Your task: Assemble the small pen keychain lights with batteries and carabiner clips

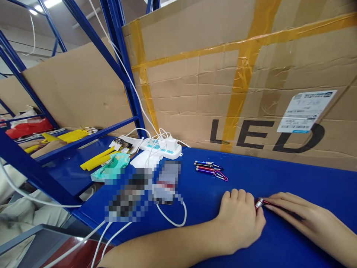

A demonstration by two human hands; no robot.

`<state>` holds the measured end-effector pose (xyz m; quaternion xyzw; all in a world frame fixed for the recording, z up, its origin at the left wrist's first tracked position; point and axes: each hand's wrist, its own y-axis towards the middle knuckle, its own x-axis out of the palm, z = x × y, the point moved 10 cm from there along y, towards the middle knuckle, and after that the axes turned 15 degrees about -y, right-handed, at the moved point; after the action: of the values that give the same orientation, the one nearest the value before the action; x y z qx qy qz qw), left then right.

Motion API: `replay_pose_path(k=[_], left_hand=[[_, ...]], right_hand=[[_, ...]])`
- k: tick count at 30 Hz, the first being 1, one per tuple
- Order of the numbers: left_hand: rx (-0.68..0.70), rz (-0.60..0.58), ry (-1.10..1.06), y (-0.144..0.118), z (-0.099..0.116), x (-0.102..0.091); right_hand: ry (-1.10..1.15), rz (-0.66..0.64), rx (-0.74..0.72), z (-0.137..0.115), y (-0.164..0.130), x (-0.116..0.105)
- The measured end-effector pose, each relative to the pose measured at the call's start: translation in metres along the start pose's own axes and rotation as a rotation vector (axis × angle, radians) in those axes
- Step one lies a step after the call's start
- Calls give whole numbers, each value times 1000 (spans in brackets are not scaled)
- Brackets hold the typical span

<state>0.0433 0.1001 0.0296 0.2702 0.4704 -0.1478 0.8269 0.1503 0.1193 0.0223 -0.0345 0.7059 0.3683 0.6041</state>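
At the far left, a lower blue metal shelf carries flat yellow plastic strips and a crumpled green-and-white plastic packet. To the right of these, at the far edge of the blue table, lies a white power strip with white chargers plugged into it; white cables run from it toward the near edge. Just near of the strip sit a few blurred items that cannot be made out. Further right, in the middle of the table, two small metal keychain flashlights, one dark blue and one purple with a pink clip, lie side by side, touching. Behind everything stands a large brown cardboard box taped with yellow strips, printed "LED" and bearing a white shipping label.

The left hand rests knuckles-up on the table at the near right, fingers curled under into a loose fist, forearm lying along the near edge. Between it and the right hand lies a small red metal keychain flashlight, its silver head touching the left hand's fingers. The right hand reaches in from the right, fingers stretched flat and pinching the flashlight's body against the table.
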Motion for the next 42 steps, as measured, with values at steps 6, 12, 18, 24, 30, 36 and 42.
replay_pose_path(k=[6, 12, 18, 24, 30, 36, 42], left_hand=[[-59, -41, -152, 2, -2, -4], [-133, -51, -320, 2, -12, -4], [-145, -30, -554, 2, -15, -3], [-213, 20, -941, 5, -23, 2], [-216, 86, -1273, 10, -28, 8], [-268, 112, -1359, 11, -29, 8], [-238, 149, -1318, 12, -29, 8]], right_hand=[[-110, 105, 37, 6, -2, -14], [-93, 193, 55, -11, 8, -44], [59, 159, 159, -20, 12, -49], [122, 154, 206, -21, 11, -48], [316, 38, 268, -25, 12, -39], [377, 20, 311, -22, 11, -39], [300, 104, 325, -18, 8, -51]])
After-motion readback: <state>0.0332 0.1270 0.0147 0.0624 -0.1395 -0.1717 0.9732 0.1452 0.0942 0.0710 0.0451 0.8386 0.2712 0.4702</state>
